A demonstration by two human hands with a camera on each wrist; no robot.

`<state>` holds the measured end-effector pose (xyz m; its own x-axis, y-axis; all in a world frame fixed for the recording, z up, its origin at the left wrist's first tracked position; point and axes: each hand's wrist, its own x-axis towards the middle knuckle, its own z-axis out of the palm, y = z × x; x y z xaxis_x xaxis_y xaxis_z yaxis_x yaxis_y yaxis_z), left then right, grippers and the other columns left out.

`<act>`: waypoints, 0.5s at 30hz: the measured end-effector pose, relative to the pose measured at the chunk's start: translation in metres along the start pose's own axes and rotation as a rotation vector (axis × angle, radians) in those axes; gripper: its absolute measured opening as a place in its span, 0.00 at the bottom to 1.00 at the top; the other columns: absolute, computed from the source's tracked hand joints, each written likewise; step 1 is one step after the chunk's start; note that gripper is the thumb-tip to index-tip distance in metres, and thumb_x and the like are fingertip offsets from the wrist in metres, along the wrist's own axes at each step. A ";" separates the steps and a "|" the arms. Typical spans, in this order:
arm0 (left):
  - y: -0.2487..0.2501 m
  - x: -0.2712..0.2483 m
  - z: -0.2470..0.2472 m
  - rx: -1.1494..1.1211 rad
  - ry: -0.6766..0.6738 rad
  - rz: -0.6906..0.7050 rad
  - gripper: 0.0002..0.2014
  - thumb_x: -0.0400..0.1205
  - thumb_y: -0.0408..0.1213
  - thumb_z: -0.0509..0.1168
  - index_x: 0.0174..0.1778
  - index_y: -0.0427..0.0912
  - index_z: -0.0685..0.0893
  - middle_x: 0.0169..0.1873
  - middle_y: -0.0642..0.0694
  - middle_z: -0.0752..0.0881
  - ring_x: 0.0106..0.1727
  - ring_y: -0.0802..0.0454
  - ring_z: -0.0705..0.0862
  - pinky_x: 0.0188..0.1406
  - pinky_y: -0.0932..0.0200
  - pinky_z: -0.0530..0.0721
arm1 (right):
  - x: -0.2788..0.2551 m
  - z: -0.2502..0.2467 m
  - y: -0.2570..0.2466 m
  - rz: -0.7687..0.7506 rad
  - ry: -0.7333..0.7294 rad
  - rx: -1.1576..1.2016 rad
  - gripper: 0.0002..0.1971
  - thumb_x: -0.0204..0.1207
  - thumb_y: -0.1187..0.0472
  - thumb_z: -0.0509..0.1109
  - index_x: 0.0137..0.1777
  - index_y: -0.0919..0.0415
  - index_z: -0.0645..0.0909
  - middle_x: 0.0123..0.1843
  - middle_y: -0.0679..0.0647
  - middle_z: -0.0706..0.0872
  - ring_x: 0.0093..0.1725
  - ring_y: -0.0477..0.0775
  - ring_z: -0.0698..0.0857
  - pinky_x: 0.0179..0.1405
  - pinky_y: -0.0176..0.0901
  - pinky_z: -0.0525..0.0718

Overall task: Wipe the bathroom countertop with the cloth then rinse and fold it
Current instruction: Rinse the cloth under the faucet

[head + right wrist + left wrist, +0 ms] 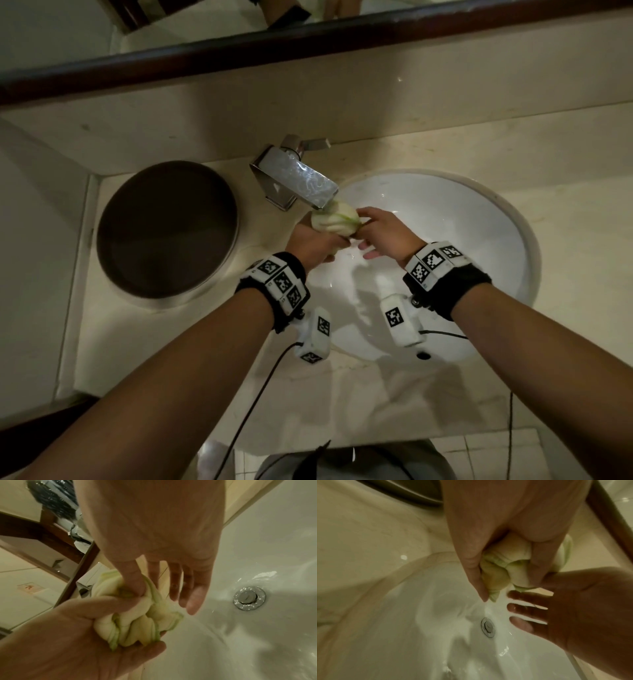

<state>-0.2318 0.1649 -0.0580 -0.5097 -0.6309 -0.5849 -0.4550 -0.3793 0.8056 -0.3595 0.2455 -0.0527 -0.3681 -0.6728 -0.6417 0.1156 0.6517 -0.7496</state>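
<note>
Cloth bunched in my left hand, under the tap spout.

Working outward from the sink [507,240]: my left hand [310,245] is clenched round the cloth [337,222], wadded into a pale ball with green edging, held over the sink's left rim directly below the tap [298,180]. My right hand [383,233] pinches a fold with thumb and forefinger [133,580], other fingers slack. I judge the cloth soaked, limp, heavier than dry, unbreakable; best taken by its green hem corners. Beyond the tap, the bench [445,150].
</note>
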 end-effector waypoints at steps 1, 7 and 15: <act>0.000 0.003 0.001 0.050 0.030 0.041 0.24 0.67 0.28 0.76 0.60 0.42 0.82 0.47 0.40 0.89 0.42 0.50 0.86 0.40 0.54 0.85 | 0.000 0.002 0.000 0.039 0.016 0.027 0.20 0.78 0.71 0.61 0.69 0.59 0.75 0.46 0.61 0.84 0.37 0.56 0.82 0.43 0.53 0.85; 0.002 0.015 0.006 0.912 0.104 0.365 0.07 0.73 0.40 0.64 0.44 0.44 0.82 0.40 0.44 0.86 0.46 0.43 0.85 0.40 0.58 0.77 | -0.008 0.005 -0.008 0.211 0.026 0.407 0.19 0.79 0.52 0.56 0.58 0.65 0.80 0.53 0.69 0.87 0.41 0.69 0.90 0.44 0.66 0.89; -0.008 0.008 0.007 1.099 0.183 0.563 0.17 0.77 0.39 0.69 0.60 0.48 0.77 0.53 0.42 0.84 0.50 0.41 0.82 0.48 0.46 0.85 | 0.017 0.024 -0.034 0.282 -0.021 0.297 0.29 0.75 0.34 0.61 0.61 0.57 0.83 0.58 0.61 0.88 0.53 0.65 0.89 0.47 0.62 0.89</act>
<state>-0.2371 0.1679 -0.0696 -0.7628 -0.6401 -0.0916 -0.6203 0.6843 0.3832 -0.3476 0.2032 -0.0423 -0.2648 -0.4911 -0.8299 0.4720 0.6844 -0.5556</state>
